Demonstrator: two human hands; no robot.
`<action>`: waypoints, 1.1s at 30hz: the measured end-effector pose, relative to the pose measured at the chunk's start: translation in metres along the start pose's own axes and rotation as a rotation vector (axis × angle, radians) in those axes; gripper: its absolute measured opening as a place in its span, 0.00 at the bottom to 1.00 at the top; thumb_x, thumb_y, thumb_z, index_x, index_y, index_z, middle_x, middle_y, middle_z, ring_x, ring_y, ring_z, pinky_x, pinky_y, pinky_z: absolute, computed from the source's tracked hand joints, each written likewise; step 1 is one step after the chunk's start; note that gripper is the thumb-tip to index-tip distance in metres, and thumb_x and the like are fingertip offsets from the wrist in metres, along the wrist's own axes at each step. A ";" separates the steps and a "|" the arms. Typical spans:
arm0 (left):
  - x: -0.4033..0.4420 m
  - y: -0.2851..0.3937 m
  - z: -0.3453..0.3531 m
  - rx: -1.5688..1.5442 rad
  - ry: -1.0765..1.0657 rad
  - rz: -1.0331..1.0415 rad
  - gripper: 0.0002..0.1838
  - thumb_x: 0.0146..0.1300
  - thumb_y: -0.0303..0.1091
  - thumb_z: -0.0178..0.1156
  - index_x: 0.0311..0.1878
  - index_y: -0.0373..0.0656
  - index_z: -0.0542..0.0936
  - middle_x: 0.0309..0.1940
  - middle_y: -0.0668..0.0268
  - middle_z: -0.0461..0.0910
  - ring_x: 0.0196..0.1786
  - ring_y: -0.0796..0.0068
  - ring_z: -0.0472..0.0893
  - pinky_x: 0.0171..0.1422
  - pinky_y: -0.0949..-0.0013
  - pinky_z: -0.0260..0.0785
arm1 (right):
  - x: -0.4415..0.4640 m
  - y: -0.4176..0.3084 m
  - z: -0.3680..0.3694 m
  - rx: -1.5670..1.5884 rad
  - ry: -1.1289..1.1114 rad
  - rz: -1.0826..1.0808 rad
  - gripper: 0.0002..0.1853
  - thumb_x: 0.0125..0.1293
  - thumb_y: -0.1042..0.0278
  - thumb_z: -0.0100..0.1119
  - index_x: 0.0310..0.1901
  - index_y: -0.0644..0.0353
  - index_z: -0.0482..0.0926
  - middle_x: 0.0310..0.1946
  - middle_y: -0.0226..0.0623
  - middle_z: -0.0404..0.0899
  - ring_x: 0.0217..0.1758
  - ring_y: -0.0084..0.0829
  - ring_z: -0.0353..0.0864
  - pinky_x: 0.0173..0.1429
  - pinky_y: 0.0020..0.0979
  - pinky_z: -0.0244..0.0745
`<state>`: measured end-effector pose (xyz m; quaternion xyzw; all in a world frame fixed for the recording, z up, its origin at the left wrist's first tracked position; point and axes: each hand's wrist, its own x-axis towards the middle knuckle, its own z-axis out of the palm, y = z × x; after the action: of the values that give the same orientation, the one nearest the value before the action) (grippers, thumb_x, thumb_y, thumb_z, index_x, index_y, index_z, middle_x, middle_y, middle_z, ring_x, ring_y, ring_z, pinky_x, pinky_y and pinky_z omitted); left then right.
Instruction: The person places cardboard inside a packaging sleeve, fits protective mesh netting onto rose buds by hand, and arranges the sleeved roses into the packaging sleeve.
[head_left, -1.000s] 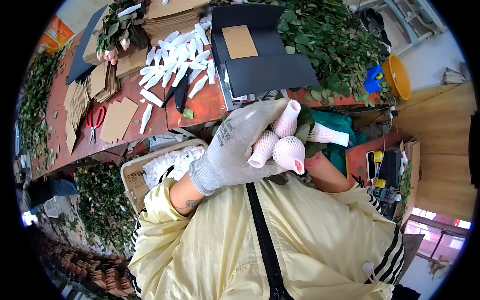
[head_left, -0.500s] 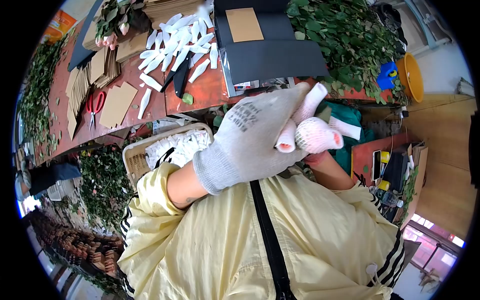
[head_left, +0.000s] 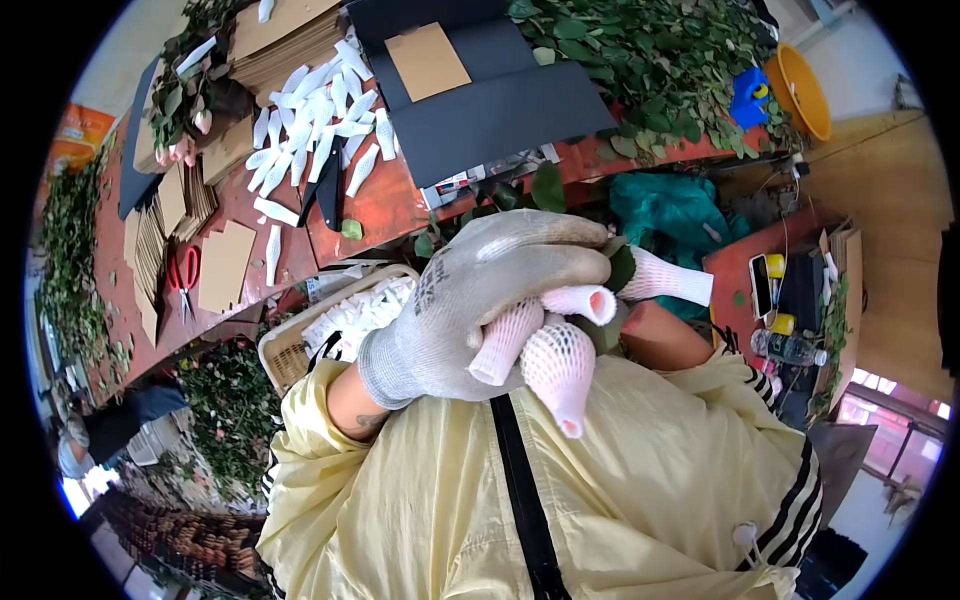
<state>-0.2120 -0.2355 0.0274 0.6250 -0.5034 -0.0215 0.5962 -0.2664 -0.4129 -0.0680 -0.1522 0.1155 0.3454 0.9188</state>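
Observation:
My left hand (head_left: 510, 270), in a grey knit glove, is closed around a bunch of roses in front of my chest. Pinkish-white foam net sleeves cover the rose heads: a wide one (head_left: 558, 372) points down, a narrow one (head_left: 508, 342) lies beside the glove, another (head_left: 582, 302) sits above, and a long one (head_left: 668, 277) sticks out to the right. Green leaves (head_left: 548, 188) show behind the glove. My right forearm (head_left: 665, 332) comes in from the right, bare; the right hand's fingers are hidden behind the bunch.
On the red table (head_left: 375, 225) lie a pile of white foam sleeves (head_left: 318, 115), black-handled scissors (head_left: 325, 190), red scissors (head_left: 184, 282), cardboard pieces (head_left: 227, 265), a black folder (head_left: 490, 115) and heaped leafy stems (head_left: 640, 70). Below are a basket (head_left: 285, 350) and a green bag (head_left: 660, 215).
My left hand has turned and come slightly lower and left, so the sleeved roses now point downward. The view has shifted, and the right hand is still behind the bunch.

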 end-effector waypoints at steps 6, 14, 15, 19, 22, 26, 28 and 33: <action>-0.013 -0.007 0.007 -0.019 0.074 0.064 0.12 0.62 0.30 0.48 0.46 0.38 0.77 0.48 0.47 0.77 0.50 0.48 0.78 0.56 0.55 0.69 | 0.020 0.021 -0.003 -0.288 -0.002 -0.205 0.19 0.71 0.69 0.48 0.62 0.54 0.64 0.51 0.30 0.71 0.55 0.20 0.72 0.61 0.22 0.68; -0.048 -0.022 -0.013 -0.771 0.348 -0.161 0.19 0.57 0.32 0.65 0.50 0.47 0.69 0.48 0.54 0.73 0.57 0.48 0.73 0.62 0.45 0.65 | 0.030 0.005 0.071 -1.513 -0.067 -0.715 0.26 0.54 0.57 0.63 0.53 0.59 0.70 0.42 0.43 0.75 0.47 0.41 0.77 0.49 0.37 0.72; -0.050 -0.023 -0.013 -0.702 0.363 -0.163 0.22 0.54 0.31 0.68 0.50 0.47 0.69 0.49 0.55 0.72 0.57 0.47 0.73 0.63 0.44 0.64 | 0.029 0.004 0.076 -1.536 -0.060 -0.689 0.26 0.55 0.60 0.63 0.54 0.60 0.69 0.45 0.41 0.74 0.48 0.38 0.76 0.51 0.35 0.71; -0.060 -0.040 -0.016 -0.816 0.392 -0.167 0.30 0.46 0.29 0.73 0.52 0.47 0.68 0.50 0.57 0.71 0.58 0.47 0.73 0.63 0.42 0.64 | 0.019 0.001 0.088 -1.644 -0.007 -0.567 0.28 0.58 0.74 0.60 0.61 0.63 0.66 0.54 0.35 0.72 0.54 0.27 0.73 0.59 0.29 0.68; -0.060 -0.042 -0.018 -0.882 0.402 -0.191 0.33 0.43 0.26 0.74 0.52 0.48 0.68 0.51 0.57 0.71 0.57 0.49 0.74 0.63 0.43 0.65 | 0.024 0.005 0.075 -1.628 0.008 -0.502 0.31 0.57 0.74 0.62 0.63 0.63 0.65 0.55 0.35 0.73 0.55 0.23 0.73 0.59 0.28 0.69; -0.057 -0.041 -0.019 -0.752 0.264 -0.156 0.36 0.41 0.24 0.75 0.53 0.48 0.66 0.53 0.57 0.70 0.59 0.51 0.73 0.63 0.45 0.65 | 0.027 0.006 0.070 -1.548 -0.024 -0.692 0.30 0.58 0.51 0.59 0.59 0.57 0.69 0.49 0.42 0.76 0.51 0.41 0.77 0.54 0.39 0.70; -0.053 -0.030 -0.010 -0.634 0.331 -0.185 0.39 0.42 0.33 0.76 0.57 0.45 0.66 0.57 0.54 0.69 0.59 0.52 0.72 0.64 0.49 0.65 | 0.022 0.005 0.070 -1.581 -0.014 -0.591 0.29 0.61 0.51 0.56 0.61 0.57 0.68 0.51 0.41 0.76 0.53 0.40 0.76 0.56 0.39 0.70; -0.030 0.006 -0.007 -0.124 0.276 -0.208 0.55 0.36 0.50 0.76 0.65 0.32 0.60 0.58 0.50 0.70 0.58 0.56 0.73 0.62 0.59 0.65 | 0.021 0.004 0.051 -0.365 -0.288 -0.254 0.26 0.66 0.54 0.49 0.62 0.57 0.66 0.55 0.39 0.73 0.58 0.35 0.72 0.62 0.36 0.66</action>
<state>-0.2259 -0.2095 0.0172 0.6325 -0.3473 -0.0279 0.6918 -0.2487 -0.3789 -0.0280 -0.2781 -0.1006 0.2604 0.9191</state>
